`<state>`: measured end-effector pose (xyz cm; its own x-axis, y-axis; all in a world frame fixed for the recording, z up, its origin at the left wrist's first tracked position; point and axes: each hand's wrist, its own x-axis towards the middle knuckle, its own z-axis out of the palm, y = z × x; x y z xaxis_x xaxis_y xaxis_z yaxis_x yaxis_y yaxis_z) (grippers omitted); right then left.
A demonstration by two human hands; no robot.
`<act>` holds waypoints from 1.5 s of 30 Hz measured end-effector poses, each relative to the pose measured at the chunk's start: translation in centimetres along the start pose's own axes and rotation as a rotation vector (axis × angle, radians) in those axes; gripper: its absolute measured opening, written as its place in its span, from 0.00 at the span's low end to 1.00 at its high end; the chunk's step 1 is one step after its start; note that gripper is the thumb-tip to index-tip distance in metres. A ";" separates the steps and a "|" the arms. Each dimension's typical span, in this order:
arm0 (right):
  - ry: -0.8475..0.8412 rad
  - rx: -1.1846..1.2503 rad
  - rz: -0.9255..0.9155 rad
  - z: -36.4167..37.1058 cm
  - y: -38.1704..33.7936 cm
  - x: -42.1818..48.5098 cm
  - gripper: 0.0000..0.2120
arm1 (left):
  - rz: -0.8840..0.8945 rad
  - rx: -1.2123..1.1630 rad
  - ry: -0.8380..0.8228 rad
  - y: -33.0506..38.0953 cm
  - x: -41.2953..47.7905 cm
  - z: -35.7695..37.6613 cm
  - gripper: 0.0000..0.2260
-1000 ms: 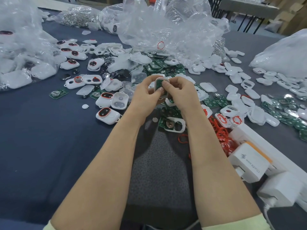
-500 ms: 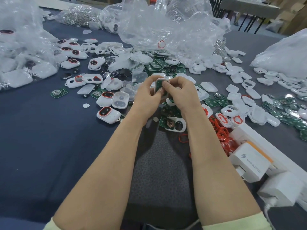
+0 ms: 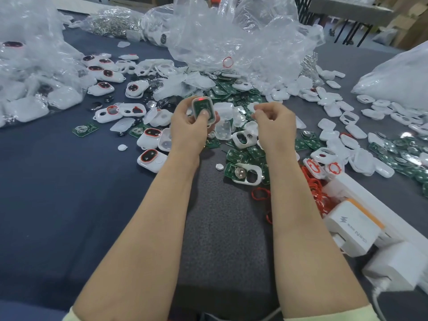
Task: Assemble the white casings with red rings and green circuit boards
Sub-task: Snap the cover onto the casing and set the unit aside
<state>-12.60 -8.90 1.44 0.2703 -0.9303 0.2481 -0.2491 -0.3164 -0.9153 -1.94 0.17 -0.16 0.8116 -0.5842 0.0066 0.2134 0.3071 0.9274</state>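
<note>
My left hand (image 3: 192, 128) grips a white casing (image 3: 202, 108) with a green circuit board inside and a red glow at its top edge; my thumb presses on the board. My right hand (image 3: 274, 123) hovers apart to the right with curled fingers, and whether they pinch something small I cannot tell. Loose green circuit boards (image 3: 238, 156) and a white casing frame (image 3: 246, 174) lie below my hands. Red rings (image 3: 315, 191) are heaped to the right. Finished casings with red rings (image 3: 150, 157) lie to the left.
Crumpled clear plastic bags (image 3: 231, 38) stand behind the parts, with more bags at far left (image 3: 30, 72) and far right (image 3: 398, 77). White casing halves (image 3: 333, 110) are scattered right. A white power strip with chargers (image 3: 354, 225) sits at lower right on the dark table (image 3: 58, 193).
My right hand has let go of the casing and moved away to the right. My left hand alone now holds the casing, its board side facing me.
</note>
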 end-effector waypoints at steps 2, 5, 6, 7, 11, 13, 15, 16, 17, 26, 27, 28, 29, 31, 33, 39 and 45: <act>0.003 -0.109 -0.039 0.3 0.1 -0.2 0.07 | -0.022 -0.030 0.066 0.0 0.1 0.0 0.12; -0.048 -0.231 -0.162 0.9 0.1 -0.7 0.10 | -0.044 -0.071 0.161 0.0 0.4 0.0 0.10; -0.096 -0.265 -0.216 1.2 0.1 -0.9 0.12 | -0.037 -0.072 0.175 0.1 0.4 0.0 0.10; -0.160 -0.318 -0.271 1.6 0.2 -0.9 0.14 | -0.024 -0.067 0.180 0.1 0.3 0.0 0.09; -0.399 -0.698 -0.324 3.2 0.4 -0.9 0.21 | 0.034 -0.067 0.178 0.2 0.2 0.2 0.10; -0.463 -0.789 -0.269 3.6 0.4 -1.2 0.22 | 0.038 -0.098 0.172 0.2 0.2 0.3 0.11; -0.444 -0.762 -0.292 3.6 0.2 -1.4 0.18 | 0.034 -0.147 0.174 0.3 0.2 0.3 0.11; -0.398 -0.712 -0.311 3.4 -0.1 -1.5 0.15 | 0.033 -0.163 0.184 0.3 0.2 0.3 0.11; -0.343 -0.653 -0.310 3.1 -0.4 -1.5 0.13 | 0.030 -0.165 0.200 0.3 0.2 0.3 0.10; -0.132 -0.444 -0.243 4.2 -1.6 -0.4 0.17 | -0.003 -0.144 0.230 0.2 0.3 0.1 0.10; -0.146 -0.449 -0.233 4.7 -1.6 0.0 0.19 | 0.000 -0.147 0.220 0.2 0.3 0.2 0.10; -0.160 -0.460 -0.224 5.1 -1.6 0.3 0.20 | 0.005 -0.149 0.205 0.2 0.2 0.3 0.10; -0.178 -0.479 -0.213 5.6 -1.5 0.5 0.21 | 0.008 -0.151 0.188 0.2 0.1 0.4 0.10; -0.223 -0.560 -0.175 6.4 -1.4 1.0 0.20 | 0.010 -0.152 0.159 0.3 0.0 0.6 0.11; -0.235 -0.676 -0.129 6.9 -1.4 1.2 0.19 | 0.027 -0.148 0.138 0.2 0.0 0.7 0.11; -0.130 -0.758 -0.102 6.6 -1.6 1.4 0.14 | 0.027 -0.138 0.090 -0.2 0.2 0.7 0.12; -0.088 -0.317 -0.069 3.8 -1.9 1.2 0.04 | 0.031 -0.036 0.024 -0.5 0.1 0.7 0.14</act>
<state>-8.27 -8.77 2.25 0.3725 -0.8893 0.2652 -0.5007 -0.4332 -0.7494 -2.34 -0.56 -0.37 0.8306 -0.5563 0.0255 0.2075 0.3517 0.9128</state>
